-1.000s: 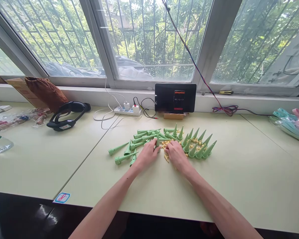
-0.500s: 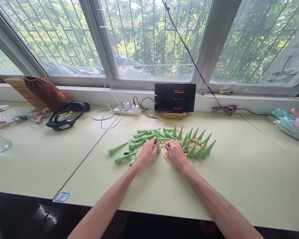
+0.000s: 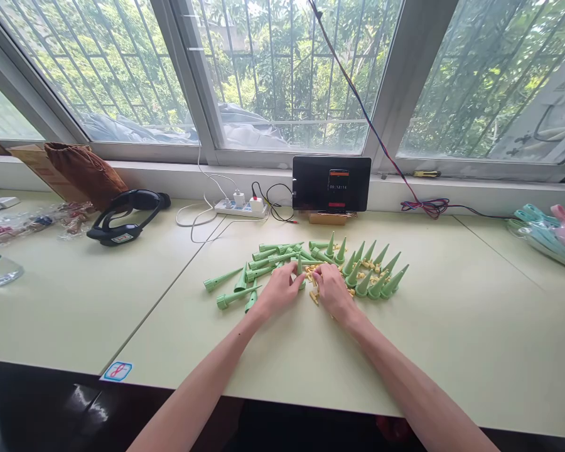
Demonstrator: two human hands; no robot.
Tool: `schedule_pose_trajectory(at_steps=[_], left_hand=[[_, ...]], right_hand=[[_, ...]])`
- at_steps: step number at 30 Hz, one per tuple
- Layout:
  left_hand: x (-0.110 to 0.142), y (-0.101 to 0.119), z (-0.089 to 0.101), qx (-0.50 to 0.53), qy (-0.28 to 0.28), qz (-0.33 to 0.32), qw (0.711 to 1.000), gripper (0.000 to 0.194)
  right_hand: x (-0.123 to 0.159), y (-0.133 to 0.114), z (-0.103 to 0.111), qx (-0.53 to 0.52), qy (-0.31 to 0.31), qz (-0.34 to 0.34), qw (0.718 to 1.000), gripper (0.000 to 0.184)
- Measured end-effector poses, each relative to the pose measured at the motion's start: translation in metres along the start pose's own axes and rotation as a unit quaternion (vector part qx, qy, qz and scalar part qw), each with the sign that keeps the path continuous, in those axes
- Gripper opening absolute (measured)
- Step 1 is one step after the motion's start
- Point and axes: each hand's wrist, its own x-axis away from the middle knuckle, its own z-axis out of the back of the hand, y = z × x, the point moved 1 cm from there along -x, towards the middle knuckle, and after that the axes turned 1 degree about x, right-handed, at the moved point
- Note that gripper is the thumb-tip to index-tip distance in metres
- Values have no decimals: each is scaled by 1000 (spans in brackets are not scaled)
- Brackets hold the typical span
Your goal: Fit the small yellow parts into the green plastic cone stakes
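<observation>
My left hand (image 3: pixel 281 287) is closed around an upright green plastic spike (image 3: pixel 300 267), its pointed tip showing above the fingers. Just to the right, my right hand (image 3: pixel 333 290) reaches down among small yellow pegs (image 3: pixel 314 297) with its fingertips bent together. Whatever lies between those fingertips is too small and hidden to make out. Several green spikes (image 3: pixel 224 280) lie loose on the left, pointing various ways. On the right, several more spikes (image 3: pixel 375 287) stand tip up on their wide bases, with yellow pegs scattered among them.
A tablet (image 3: pixel 330 185) showing a timer stands by the window wall. Left of it is a power strip (image 3: pixel 242 207) with cables. Black headgear (image 3: pixel 127 216) and a brown pouch (image 3: pixel 85 176) lie on the left; pastel plastic items (image 3: pixel 548 232) are at the far right.
My left hand and its green spike have shifted slightly to the right and towards me. My right hand has barely moved among the pegs.
</observation>
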Motion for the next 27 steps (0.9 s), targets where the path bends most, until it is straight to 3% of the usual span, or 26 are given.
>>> schedule_pose_trajectory(at_steps=[7, 10, 15, 19, 27], left_hand=[[0, -2, 3, -3, -18, -21, 1000, 13], [-1, 0, 9, -1, -23, -40, 999, 17], [-1, 3, 15, 26, -20, -52, 998, 33], [-1, 4, 16, 48, 14, -51, 997, 37], [0, 4, 16, 50, 29, -51, 997, 33]], right_hand=[[1, 1, -1, -29, 6, -16, 999, 21], [1, 2, 0, -14, 5, -2, 1000, 22], [3, -3, 9, 18, -34, 47, 998, 15], [5, -5, 18, 58, -73, 54, 994, 4], [6, -8, 23, 101, -111, 77, 986, 3]])
